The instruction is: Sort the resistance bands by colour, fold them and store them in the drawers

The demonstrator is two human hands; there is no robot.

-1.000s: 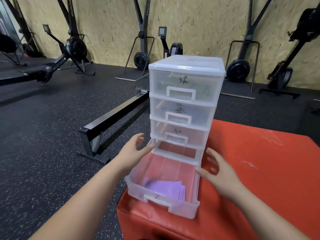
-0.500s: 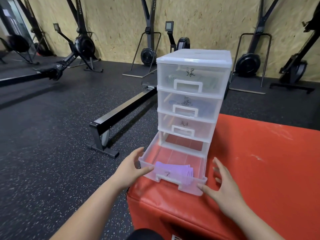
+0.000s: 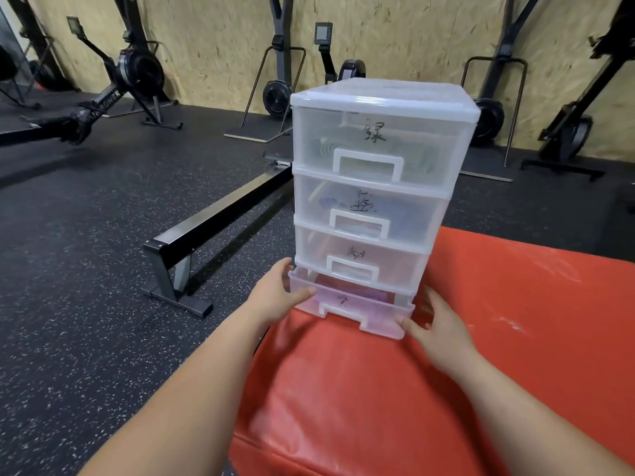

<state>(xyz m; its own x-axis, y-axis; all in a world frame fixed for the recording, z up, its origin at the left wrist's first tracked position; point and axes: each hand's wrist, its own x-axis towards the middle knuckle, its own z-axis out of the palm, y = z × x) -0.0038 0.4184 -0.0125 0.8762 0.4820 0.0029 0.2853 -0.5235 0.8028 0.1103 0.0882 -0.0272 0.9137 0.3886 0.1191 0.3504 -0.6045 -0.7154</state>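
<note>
- On the red padded box (image 3: pixel 378 389) in front of me stands the clear plastic drawer unit (image 3: pixel 385 97), four drawers high, close to the box's left edge.
- The bottom drawer (image 3: pixel 371 309) sticks out a little from the frame, and its front sits forward of the drawer above.
- Through its clear front I see a purple band (image 3: pixel 376 296) lying inside, but I cannot make out its folds.
- My left hand (image 3: pixel 275 293) is at the drawer's left front corner. The thumb (image 3: pixel 304 293) lies flat across the front, and the fingers (image 3: pixel 283 269) reach fairly straight along the side wall. It is pressing, not clenched.
- My right hand (image 3: pixel 436 328) is at the right front corner, its thumb tip touching the drawer front. Its fingers (image 3: pixel 431 297) are spread and loose beside the unit, gripping nothing.
- The top drawer (image 3: pixel 378 146) is shut, has a handwritten mark and shows green bands inside.
- The second drawer (image 3: pixel 405 214) is shut, with something blue behind its front.
- The third drawer (image 3: pixel 395 255) is shut and looks pinkish, and I cannot tell what it holds.
- To the left, a black rowing-machine rail (image 3: pixel 220 218) lies on the dark speckled floor (image 3: pixel 86 269).
- More rowing machines (image 3: pixel 275 87) stand upright against the chipboard wall (image 3: pixel 213 36).
</note>
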